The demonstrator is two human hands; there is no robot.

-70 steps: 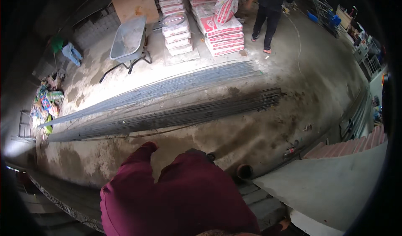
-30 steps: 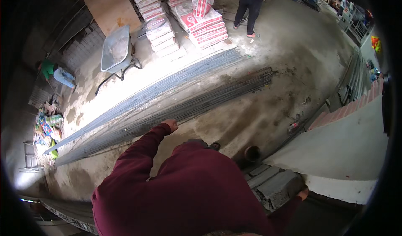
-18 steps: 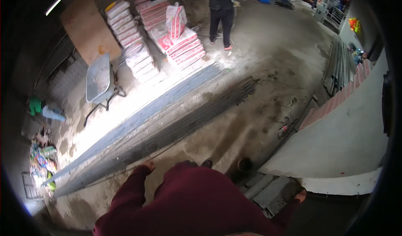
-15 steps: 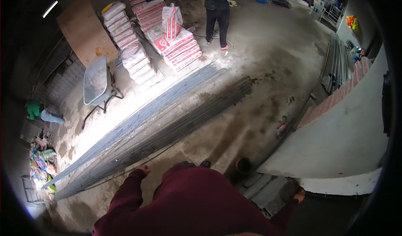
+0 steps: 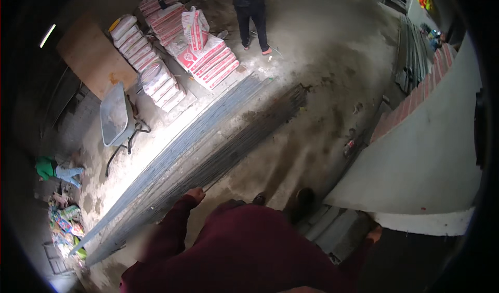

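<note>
My left hand point(image 5: 195, 195) is out in front of my body at the end of a dark red sleeve. Its fingers look curled in, with nothing visible in them, and in the picture it borders the dark bundle of long metal bars point(image 5: 244, 137) on the floor. My right hand point(image 5: 373, 234) hangs low at my right side, dim and blurred, its fingers not readable. It appears near the grey blocks point(image 5: 332, 230) and the lower edge of a pale wall point(image 5: 416, 152). A second, bluish bundle of bars point(image 5: 208, 121) lies beyond the dark one.
Stacked red-and-white bags point(image 5: 210, 59) and another bag stack point(image 5: 158, 82) stand ahead, left of a person in dark clothes point(image 5: 250, 12). A wheelbarrow point(image 5: 117, 116) is at left, near a leaning board point(image 5: 93, 59). A person in green point(image 5: 46, 168) bends at far left, above piled sacks point(image 5: 65, 215).
My left hand has swung forward and slightly right. The stacks and the standing person sit farther left and higher in view. My right hand stays low at my side.
</note>
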